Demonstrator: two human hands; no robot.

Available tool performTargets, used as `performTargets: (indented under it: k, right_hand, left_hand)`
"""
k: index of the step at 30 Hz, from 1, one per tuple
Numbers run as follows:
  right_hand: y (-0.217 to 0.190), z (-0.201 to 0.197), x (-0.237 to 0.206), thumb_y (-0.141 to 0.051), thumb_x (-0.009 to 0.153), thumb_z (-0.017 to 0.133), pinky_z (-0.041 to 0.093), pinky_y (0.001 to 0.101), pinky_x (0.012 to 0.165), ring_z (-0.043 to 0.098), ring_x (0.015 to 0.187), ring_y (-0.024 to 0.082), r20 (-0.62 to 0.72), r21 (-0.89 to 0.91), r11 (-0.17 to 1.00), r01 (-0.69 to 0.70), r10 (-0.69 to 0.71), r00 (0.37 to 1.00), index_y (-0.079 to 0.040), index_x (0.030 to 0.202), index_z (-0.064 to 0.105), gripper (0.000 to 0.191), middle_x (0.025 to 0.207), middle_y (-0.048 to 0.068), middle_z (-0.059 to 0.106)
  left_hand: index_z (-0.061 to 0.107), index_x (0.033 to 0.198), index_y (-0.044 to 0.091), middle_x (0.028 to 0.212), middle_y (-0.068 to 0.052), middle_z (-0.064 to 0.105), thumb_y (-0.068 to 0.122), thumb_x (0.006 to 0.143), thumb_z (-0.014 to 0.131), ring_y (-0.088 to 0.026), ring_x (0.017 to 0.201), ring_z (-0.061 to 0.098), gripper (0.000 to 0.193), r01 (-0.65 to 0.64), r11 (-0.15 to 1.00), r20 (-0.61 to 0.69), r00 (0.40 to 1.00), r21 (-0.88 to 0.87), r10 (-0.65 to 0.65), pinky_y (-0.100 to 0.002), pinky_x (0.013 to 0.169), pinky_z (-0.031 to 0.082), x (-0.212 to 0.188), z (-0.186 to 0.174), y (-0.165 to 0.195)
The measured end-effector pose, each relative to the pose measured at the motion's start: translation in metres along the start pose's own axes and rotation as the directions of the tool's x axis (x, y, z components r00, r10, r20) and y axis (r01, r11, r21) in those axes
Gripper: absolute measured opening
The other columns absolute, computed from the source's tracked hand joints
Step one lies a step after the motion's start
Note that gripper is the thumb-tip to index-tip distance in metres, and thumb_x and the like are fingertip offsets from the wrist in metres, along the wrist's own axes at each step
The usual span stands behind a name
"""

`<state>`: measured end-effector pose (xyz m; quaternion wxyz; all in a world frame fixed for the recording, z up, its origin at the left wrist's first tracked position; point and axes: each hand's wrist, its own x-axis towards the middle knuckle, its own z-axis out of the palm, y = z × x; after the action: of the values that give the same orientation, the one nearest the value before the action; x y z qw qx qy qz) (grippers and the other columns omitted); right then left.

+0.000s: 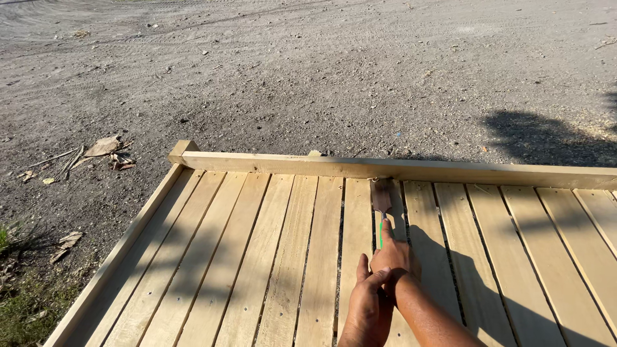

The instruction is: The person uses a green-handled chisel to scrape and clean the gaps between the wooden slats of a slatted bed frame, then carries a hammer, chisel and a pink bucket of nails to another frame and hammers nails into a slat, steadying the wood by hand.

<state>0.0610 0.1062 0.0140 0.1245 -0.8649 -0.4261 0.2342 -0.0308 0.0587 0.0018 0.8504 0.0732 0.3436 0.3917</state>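
My right hand (393, 256) grips a scraper by its green handle (380, 234), with the index finger stretched along the handle. The scraper's flat rusty blade (382, 196) lies on a slat of the pale wooden slatted panel (270, 257), its tip close to the cross rail (398, 168) at the panel's far edge. My left hand (367, 307) is clasped against my right wrist from the left, thumb up. The end of the handle is hidden under my hands.
The panel lies on grey gravel ground (308, 77). A side rail (122, 247) runs along its left edge. Dry leaves and sticks (96, 154) lie to the left, with grass (26, 315) at the lower left. Shadows fall across the slats.
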Motion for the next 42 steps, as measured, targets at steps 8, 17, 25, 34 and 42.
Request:
performTargets:
  k: [8,17,25,34,42]
  right_hand:
    - [-0.001,-0.012,-0.011,-0.032,0.098,0.058,0.057,0.0464,0.092,0.070,0.110,0.032,0.016,-0.002,0.999,-0.032,0.032,0.999,-0.037,0.164,0.015,0.079,0.120,0.013,0.071]
    - [-0.036,-0.057,-0.023,-0.018,0.098,0.058,0.061,0.0415,0.092,0.071,0.115,0.027,0.075,-0.031,0.996,-0.088,0.091,0.993,-0.032,0.166,0.019,0.080,0.132,0.011,0.068]
    - [-0.026,-0.027,0.000,-0.021,0.098,0.060,0.055,0.0440,0.100,0.066,0.121,0.030,0.068,-0.042,0.996,-0.075,0.078,0.995,-0.032,0.164,0.020,0.078,0.138,0.010,0.064]
    - [-0.005,-0.030,0.007,-0.028,0.094,0.058,0.053,0.0466,0.101,0.064,0.123,0.034,-0.009,0.002,1.000,-0.022,0.022,1.000,-0.035,0.162,0.028,0.075,0.132,0.011,0.068]
    - [0.004,-0.043,-0.007,-0.028,0.095,0.060,0.053,0.0466,0.102,0.064,0.123,0.034,-0.029,0.018,0.999,-0.030,0.031,0.999,-0.035,0.162,0.029,0.074,0.130,0.011,0.069]
  left_hand:
    - [0.014,0.163,0.018,0.161,-0.007,0.043,0.004,0.089,0.057,-0.030,0.139,0.053,0.087,-0.032,0.999,0.107,0.994,0.016,0.030,-0.042,0.115,0.042,0.002,0.000,0.001]
    - [0.016,0.163,0.018,0.158,-0.009,0.047,0.019,0.089,0.059,-0.025,0.146,0.045,0.085,-0.070,0.994,0.159,0.986,0.083,0.056,-0.046,0.122,0.028,-0.033,0.031,0.023]
    - [0.032,0.160,0.017,0.145,-0.006,0.058,0.017,0.090,0.057,-0.020,0.133,0.054,0.075,-0.068,0.992,0.103,0.993,0.102,0.057,-0.041,0.120,0.031,-0.042,0.034,0.026]
    - [0.037,0.159,0.014,0.137,-0.006,0.060,0.010,0.089,0.057,-0.018,0.117,0.059,0.073,-0.094,0.993,0.243,0.967,0.071,0.074,-0.039,0.116,0.038,-0.030,0.028,0.016]
    - [0.032,0.161,0.018,0.151,-0.002,0.054,0.010,0.089,0.058,-0.018,0.124,0.057,0.076,-0.059,0.986,0.246,0.969,0.158,0.018,-0.037,0.118,0.037,-0.031,0.031,0.007]
